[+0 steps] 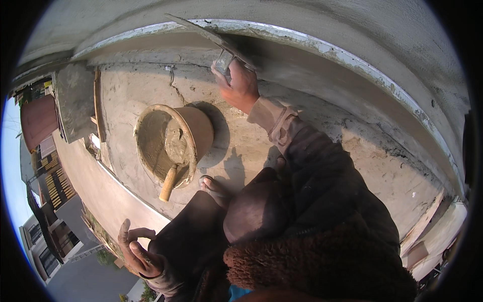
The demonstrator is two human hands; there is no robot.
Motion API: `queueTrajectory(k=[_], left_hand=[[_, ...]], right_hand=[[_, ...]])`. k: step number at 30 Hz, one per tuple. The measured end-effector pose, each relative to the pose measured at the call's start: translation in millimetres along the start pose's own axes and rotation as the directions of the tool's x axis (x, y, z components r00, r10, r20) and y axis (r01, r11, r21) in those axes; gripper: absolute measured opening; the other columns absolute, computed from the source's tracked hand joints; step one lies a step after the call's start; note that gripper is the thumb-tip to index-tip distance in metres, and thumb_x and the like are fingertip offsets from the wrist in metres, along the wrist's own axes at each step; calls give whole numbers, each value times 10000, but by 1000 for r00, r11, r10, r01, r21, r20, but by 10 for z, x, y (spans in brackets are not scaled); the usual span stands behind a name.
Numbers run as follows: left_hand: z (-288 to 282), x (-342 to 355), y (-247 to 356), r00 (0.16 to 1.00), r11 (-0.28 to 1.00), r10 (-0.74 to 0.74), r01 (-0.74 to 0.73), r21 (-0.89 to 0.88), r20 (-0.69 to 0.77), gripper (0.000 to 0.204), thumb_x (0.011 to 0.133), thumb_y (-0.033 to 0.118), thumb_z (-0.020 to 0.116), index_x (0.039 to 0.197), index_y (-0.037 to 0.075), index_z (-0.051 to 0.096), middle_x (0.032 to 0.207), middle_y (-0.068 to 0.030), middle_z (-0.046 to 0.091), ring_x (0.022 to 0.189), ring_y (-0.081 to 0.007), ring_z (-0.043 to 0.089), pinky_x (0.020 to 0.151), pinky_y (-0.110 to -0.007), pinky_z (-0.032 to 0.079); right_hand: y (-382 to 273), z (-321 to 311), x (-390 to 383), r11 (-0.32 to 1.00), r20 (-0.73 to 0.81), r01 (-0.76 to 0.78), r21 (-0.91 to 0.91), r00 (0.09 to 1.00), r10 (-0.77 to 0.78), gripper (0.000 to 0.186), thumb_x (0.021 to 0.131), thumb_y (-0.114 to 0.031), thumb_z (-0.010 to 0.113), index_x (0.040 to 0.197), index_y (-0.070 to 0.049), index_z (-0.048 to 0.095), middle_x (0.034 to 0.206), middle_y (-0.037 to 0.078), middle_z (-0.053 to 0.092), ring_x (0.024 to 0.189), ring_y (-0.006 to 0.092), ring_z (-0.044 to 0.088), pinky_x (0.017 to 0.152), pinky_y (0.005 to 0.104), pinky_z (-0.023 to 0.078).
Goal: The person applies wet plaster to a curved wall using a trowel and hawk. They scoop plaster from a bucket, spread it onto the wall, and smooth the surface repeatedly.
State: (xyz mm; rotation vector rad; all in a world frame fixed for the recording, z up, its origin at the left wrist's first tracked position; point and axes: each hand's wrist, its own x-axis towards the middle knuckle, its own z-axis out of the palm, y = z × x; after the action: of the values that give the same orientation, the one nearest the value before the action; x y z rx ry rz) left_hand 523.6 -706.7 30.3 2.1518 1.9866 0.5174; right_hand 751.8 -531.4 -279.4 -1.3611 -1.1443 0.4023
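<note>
My right hand [240,89] is wrapped round the handle of a plastering trowel [209,35]. Its long flat blade lies up by the wall's lower band, across a pale edge strip [307,38]. Off to the lower left, my left hand [138,251] is held up beside my knee, fingers bent but apart, nothing in it. Between the wall and my feet stands a tan bucket [201,131], its inside coated with wet grey mortar [153,138]. A smaller tool with a wooden handle [169,183] rests in it, the handle over the rim; mortar hides its other end.
I am low on a rough concrete ledge [126,85] with a crack near the bucket. Its outer edge [133,194] runs along the left, with buildings [55,226] far below. A grey block-like piece [78,103] and upright board [97,103] stand at the far left.
</note>
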Motion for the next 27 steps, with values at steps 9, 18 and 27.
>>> queueTrajectory(k=[9,18,27], left_hand=[[43,33,-40,998,996,65,-66,-64,-18,488,1082,301,320,1314,-88,502,745,-111,611,661,-164,560,704,-292,443],[119,152,-141,996,988,87,-88,-128,-19,519,1071,311,324,1329,-108,488,755,-105,608,693,-155,546,740,-289,428],[253,264,-136,989,960,144,-144,-239,-20,538,1072,337,333,1324,-114,482,756,-108,602,685,-155,551,704,-283,435]], right_hand=[[-68,-696,-108,995,41,-87,57,996,85,212,895,-190,668,1003,-35,572,874,173,671,780,383,668,650,427,520],[-96,-1415,-247,980,85,-178,85,982,171,208,913,-152,664,1070,-39,589,995,141,697,927,325,680,774,373,521],[-79,-2108,-419,962,117,-271,38,957,265,171,944,-75,612,1087,-8,546,1070,127,692,1009,211,665,882,330,509]])
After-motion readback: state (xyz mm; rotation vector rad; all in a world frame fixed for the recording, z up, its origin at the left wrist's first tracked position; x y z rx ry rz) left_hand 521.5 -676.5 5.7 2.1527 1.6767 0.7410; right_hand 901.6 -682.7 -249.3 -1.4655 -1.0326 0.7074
